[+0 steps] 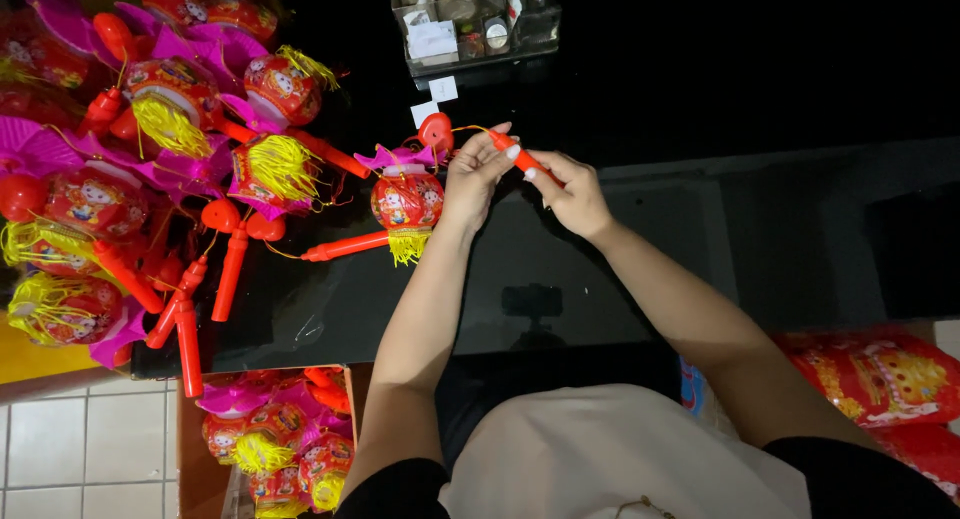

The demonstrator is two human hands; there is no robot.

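My left hand (472, 179) and my right hand (572, 191) meet above the black table (560, 279). Together they pinch a thin red stick handle (524, 159) between the fingertips. A thin yellow cord runs from the stick's tip to a red heart piece (436, 131). Beneath the heart hangs a small red toy lantern (406, 201) with a pink top and a yellow tassel, lying just left of my left hand. Another red stick handle (345, 246) lies on the table by that lantern.
A heap of similar red and pink lanterns with yellow tassels (150, 139) covers the table's left side. A cardboard box with more lanterns (280, 439) stands below. A clear organiser box (470, 24) sits at the far edge. Red printed bags (880, 374) lie at right.
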